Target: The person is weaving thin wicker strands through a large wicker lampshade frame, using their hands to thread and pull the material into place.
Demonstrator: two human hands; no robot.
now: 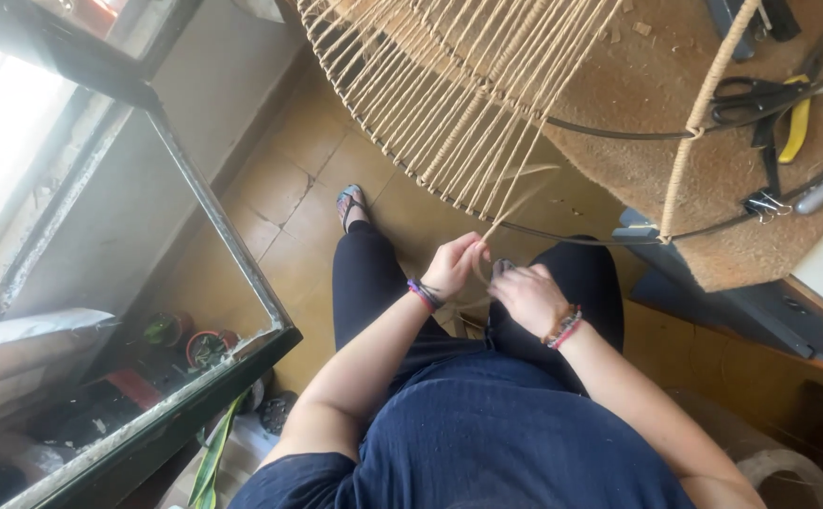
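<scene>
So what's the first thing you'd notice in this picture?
Probably the big round frame strung with pale cord fanning out at the top middle. Just below it, the left hand and right hand pinch loose cord ends over the person's lap. At the top right, scissors and yellow-handled pliers lie on a tabletop.

The person wears a dark navy short-sleeved top (487,434), black trousers (364,283) and a patterned sandal (349,202). Braided bracelets circle both wrists: purple-pink on the left (422,294), red-brown beaded on the right (563,326).
</scene>
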